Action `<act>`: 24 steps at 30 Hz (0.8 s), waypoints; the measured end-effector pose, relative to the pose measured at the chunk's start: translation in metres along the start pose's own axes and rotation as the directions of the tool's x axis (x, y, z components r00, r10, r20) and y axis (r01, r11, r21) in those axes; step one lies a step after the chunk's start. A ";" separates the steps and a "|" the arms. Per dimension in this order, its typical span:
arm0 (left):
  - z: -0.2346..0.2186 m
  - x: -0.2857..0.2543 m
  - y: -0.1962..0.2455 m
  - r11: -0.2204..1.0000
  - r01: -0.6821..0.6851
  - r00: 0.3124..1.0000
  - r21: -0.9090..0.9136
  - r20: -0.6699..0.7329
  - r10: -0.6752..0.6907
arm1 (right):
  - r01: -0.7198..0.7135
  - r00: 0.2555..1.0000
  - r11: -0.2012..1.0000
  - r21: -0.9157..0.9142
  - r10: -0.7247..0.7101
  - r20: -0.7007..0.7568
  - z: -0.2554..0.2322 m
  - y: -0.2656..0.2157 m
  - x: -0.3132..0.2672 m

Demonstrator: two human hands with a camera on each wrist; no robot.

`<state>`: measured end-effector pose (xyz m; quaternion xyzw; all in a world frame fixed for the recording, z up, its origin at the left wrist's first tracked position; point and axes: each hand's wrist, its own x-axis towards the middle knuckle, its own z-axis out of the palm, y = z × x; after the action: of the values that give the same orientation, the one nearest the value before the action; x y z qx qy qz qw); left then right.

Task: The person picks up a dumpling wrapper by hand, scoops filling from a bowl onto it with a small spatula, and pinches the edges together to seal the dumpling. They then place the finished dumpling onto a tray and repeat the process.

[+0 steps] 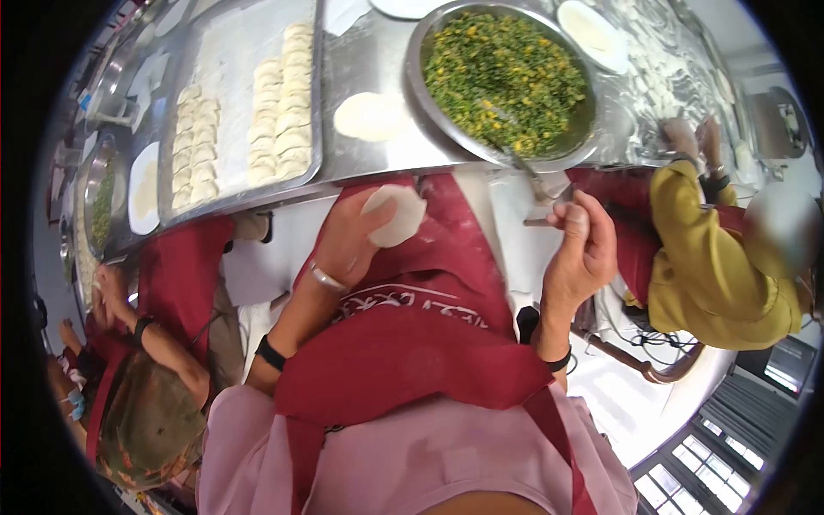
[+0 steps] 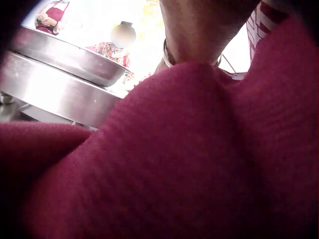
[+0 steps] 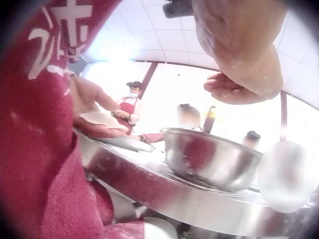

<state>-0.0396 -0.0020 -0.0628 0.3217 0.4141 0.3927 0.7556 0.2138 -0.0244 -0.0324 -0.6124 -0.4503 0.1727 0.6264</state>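
A round white dumpling wrapper is held by my left hand in front of the apron, the thumb lying over its face. In the right wrist view the same wrapper rests on that hand's fingers. My right hand is raised just short of the table edge, its fingers loosely curled and nothing seen in them. Beyond it stands a steel bowl of chopped green and yellow filling. A utensil handle leans out over the bowl's near rim. Apron cloth fills most of the left wrist view.
Left on the steel table is a tray with rows of folded dumplings. Flat wrappers lie between tray and bowl. A white plate sits beyond the bowl. People work on both sides, one in a yellow top.
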 end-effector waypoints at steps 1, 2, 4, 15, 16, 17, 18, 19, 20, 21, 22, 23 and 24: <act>0.001 0.003 -0.010 0.998 0.006 0.997 -0.067 -0.077 -0.012 | 0.136 0.990 0.966 -0.218 -0.126 0.055 -0.004 0.005 0.010; 0.000 0.004 -0.015 0.998 0.022 0.997 -0.063 -0.066 -0.026 | 0.220 0.970 0.901 -0.374 -0.161 0.184 -0.010 0.010 0.018; 0.001 0.004 -0.016 0.998 0.053 0.997 -0.045 -0.051 -0.055 | 0.281 0.928 0.865 -0.416 -0.134 0.347 -0.007 0.006 0.025; 0.013 0.005 -0.008 0.954 -0.004 1.000 0.301 -0.023 0.011 | 0.353 0.878 0.894 -0.277 -0.214 0.429 0.039 0.007 0.051; 0.012 0.007 -0.007 0.946 -0.020 1.000 0.324 0.000 0.021 | 0.369 0.870 0.885 -0.285 -0.221 0.441 0.039 0.006 0.053; 0.013 0.008 -0.005 0.938 -0.026 1.000 0.345 0.022 0.019 | 0.373 0.865 0.888 -0.268 -0.228 0.447 0.041 0.006 0.056; 0.015 0.008 0.000 0.931 -0.032 0.999 0.364 0.044 0.017 | 0.377 0.860 0.891 -0.252 -0.236 0.453 0.044 0.007 0.059; 0.018 0.009 0.004 0.923 -0.040 0.998 0.382 0.067 0.016 | 0.382 0.854 0.894 -0.236 -0.244 0.459 0.046 0.007 0.060; 0.020 0.011 0.007 0.891 -0.107 0.993 0.442 0.101 0.069 | 0.372 0.857 0.901 -0.223 -0.241 0.456 0.047 0.008 0.061; 0.023 0.012 0.009 0.851 -0.173 0.983 0.497 0.136 0.121 | 0.363 0.858 0.908 -0.208 -0.239 0.454 0.050 0.009 0.061; 0.025 0.012 0.012 0.803 -0.238 0.970 0.547 0.173 0.170 | 0.354 0.859 0.916 -0.191 -0.237 0.454 0.052 0.010 0.062; 0.025 0.012 0.014 0.820 -0.220 0.971 0.528 0.199 0.133 | 0.352 0.857 0.917 -0.185 -0.236 0.458 0.053 0.010 0.063; 0.026 0.012 0.017 0.836 -0.203 0.969 0.510 0.226 0.097 | 0.342 0.859 0.920 -0.189 -0.225 0.460 0.054 0.012 0.064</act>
<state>-0.0184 0.0124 -0.0421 0.5851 0.4051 0.2889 0.6404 0.2100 0.0601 -0.0290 -0.5633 -0.6817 0.1467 0.4431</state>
